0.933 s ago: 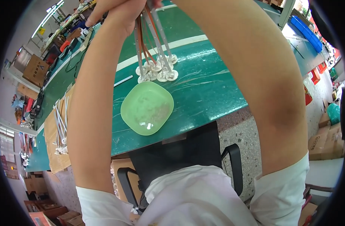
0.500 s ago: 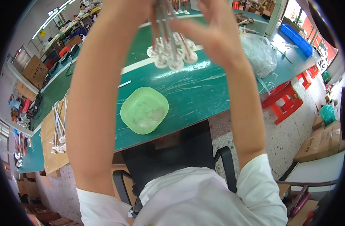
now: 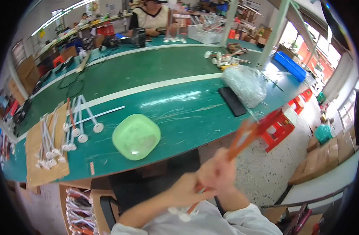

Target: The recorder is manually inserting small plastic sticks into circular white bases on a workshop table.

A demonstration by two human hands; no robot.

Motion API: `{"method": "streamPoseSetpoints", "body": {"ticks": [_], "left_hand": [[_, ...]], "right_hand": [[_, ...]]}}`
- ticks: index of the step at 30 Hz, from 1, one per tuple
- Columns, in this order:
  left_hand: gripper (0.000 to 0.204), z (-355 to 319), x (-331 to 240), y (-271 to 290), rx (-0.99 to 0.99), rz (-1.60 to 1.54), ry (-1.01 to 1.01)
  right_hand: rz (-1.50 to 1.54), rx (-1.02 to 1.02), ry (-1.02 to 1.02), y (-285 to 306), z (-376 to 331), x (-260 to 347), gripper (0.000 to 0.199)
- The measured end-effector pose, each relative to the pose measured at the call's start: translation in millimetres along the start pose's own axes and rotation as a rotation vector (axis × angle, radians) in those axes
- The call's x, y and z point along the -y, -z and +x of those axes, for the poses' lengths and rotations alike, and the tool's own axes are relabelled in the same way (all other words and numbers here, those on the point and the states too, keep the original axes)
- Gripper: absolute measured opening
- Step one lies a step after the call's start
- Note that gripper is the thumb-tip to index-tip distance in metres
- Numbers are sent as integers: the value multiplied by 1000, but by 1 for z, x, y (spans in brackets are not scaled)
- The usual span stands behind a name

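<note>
Both my hands are low in front of my body, right of the middle, over the chair. My right hand [image 3: 220,171] is closed round a bundle of orange-brown wire leads [image 3: 242,141], whose far part is smeared by motion. Just below it, my left hand [image 3: 189,189] is closed round the same bundle nearer its white round ends [image 3: 184,215], which hang close to my shirt. My hands touch or overlap; some fingers are hidden. On the green table, a light green square bowl [image 3: 136,137] with rounded corners holds a little pale residue.
Several grey and white leads with round ends [image 3: 82,138] lie at left, others on brown cardboard [image 3: 32,145]. A black phone-like slab [image 3: 232,102] lies by a clear plastic bag [image 3: 246,84]. A red stool [image 3: 276,129] stands right. A co-worker [image 3: 152,19] sits across.
My hands have come down from high over the table to near my body, with the bundle now slanting up to the right. The view has shifted, showing the table's far side.
</note>
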State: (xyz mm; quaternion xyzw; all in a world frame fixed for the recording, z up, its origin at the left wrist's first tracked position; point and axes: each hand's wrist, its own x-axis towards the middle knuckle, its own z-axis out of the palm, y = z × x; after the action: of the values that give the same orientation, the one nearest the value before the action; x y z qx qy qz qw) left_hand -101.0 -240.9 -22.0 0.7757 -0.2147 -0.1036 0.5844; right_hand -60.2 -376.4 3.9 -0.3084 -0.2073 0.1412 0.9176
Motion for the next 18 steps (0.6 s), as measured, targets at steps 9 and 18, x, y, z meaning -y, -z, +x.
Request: {"method": "streamPoseSetpoints", "body": {"ticks": [9, 18], "left_hand": [[30, -46, 68, -44, 103, -452, 188], [46, -44, 82, -76, -194, -610, 112]], "right_hand": [[-434, 259, -184, 55, -12, -5, 19], [-983, 281, 101, 86, 44, 69, 50]]}}
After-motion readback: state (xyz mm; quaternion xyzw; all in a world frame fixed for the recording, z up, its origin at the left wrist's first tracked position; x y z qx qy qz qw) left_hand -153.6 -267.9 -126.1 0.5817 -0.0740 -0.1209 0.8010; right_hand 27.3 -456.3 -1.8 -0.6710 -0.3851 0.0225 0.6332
